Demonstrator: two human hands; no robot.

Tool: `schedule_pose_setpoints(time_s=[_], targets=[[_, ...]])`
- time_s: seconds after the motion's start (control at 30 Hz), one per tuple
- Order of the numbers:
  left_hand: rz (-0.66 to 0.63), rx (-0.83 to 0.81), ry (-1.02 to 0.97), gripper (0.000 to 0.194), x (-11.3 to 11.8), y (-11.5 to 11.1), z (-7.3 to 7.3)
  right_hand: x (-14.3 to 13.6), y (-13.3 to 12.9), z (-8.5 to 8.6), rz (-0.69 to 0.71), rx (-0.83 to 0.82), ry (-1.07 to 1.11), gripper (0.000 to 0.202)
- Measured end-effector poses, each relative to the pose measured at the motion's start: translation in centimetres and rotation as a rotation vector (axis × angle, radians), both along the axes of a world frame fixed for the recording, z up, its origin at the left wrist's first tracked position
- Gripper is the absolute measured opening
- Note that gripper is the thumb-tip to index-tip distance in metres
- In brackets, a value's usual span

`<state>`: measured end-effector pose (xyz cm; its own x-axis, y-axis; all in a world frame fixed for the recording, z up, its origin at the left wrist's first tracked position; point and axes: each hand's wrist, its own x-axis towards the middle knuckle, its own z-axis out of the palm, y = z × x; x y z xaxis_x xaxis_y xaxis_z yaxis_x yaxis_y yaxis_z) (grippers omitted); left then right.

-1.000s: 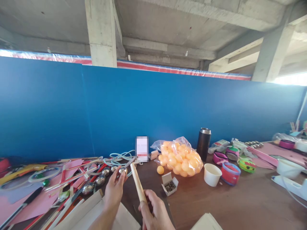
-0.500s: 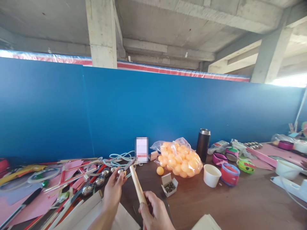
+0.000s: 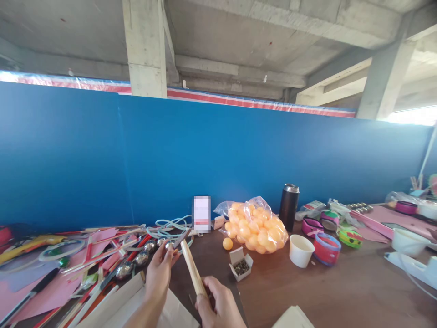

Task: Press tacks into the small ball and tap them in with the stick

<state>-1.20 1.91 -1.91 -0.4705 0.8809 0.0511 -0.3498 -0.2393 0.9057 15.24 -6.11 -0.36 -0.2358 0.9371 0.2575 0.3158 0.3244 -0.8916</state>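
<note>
My right hand (image 3: pixel 220 303) is closed round the lower part of a pale wooden stick (image 3: pixel 191 266), which tilts up and to the left. To its left, my left hand (image 3: pixel 160 271) pinches a thin, grey, blade-like piece (image 3: pixel 181 238) that points up and to the right, close to the stick's top end. Its exact kind is too small to tell. Behind my left fingers lie shiny silver balls (image 3: pixel 150 246). Below my left hand is an open white cardboard box (image 3: pixel 170 310), partly hidden by my forearm.
A small box of metal tacks or screws (image 3: pixel 241 266), a loose orange ball (image 3: pixel 227 243) and a clear bag of orange balls (image 3: pixel 256 230) stand to the right. Beyond are a white paper cup (image 3: pixel 301 250) and a black flask (image 3: pixel 289 207). Sticks and pink paper (image 3: pixel 51 296) clutter the left.
The stick's top end and my right hand have shifted slightly left. My left hand has moved a little left with the blade-like piece, whose tip points more upward.
</note>
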Motion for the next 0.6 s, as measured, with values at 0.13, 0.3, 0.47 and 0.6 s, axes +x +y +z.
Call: schedule_pose_setpoints(time_s=[0.13,0.3,0.47,0.6], targets=[[0.013,0.003,-0.006,0.041,-0.02,0.13,-0.13,-0.02,0.04,-0.22,0.007,-0.036,0.005,0.016],[0.009,0.010,-0.032,0.041,-0.05,0.05,-0.22,0.02,0.04,-0.40,0.001,-0.059,0.002,0.023],[0.003,0.005,-0.045,0.038,0.10,-0.18,0.14,0.01,0.16,-0.41,0.031,-0.052,-0.010,0.023],[0.022,-0.010,-0.049,0.037,0.21,-0.37,0.48,-0.05,0.29,-0.35,0.053,-0.078,0.020,0.022]])
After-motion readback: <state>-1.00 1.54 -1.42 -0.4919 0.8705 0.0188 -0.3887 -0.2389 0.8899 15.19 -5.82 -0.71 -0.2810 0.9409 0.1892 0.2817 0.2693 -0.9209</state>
